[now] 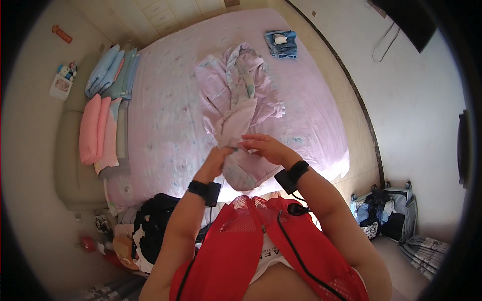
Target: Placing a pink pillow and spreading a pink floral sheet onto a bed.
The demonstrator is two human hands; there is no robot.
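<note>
A pink floral cloth (238, 120), crumpled and partly gathered into a long bunch, lies over the near middle of the bed (165, 105), which has a matching pink floral sheet. My left hand (219, 160) grips the gathered cloth near the bed's front edge, its fingers partly hidden by fabric. My right hand (265, 147) is at the right side of the same bunch, fingers apart and stretched over it, fingertips at the cloth. Below my hands a rounded end of the cloth hangs near the bed's edge. Its far part spreads out loosely, with a twisted strip on top.
Folded jeans (280, 47) with a small pale item lie at the far right corner. Folded blue bedding (101, 75) and a pink folded quilt (90, 129) lie by the headboard (67, 150). Dark clothes (156, 225) are heaped at near left; an open suitcase (403, 210) stands at right.
</note>
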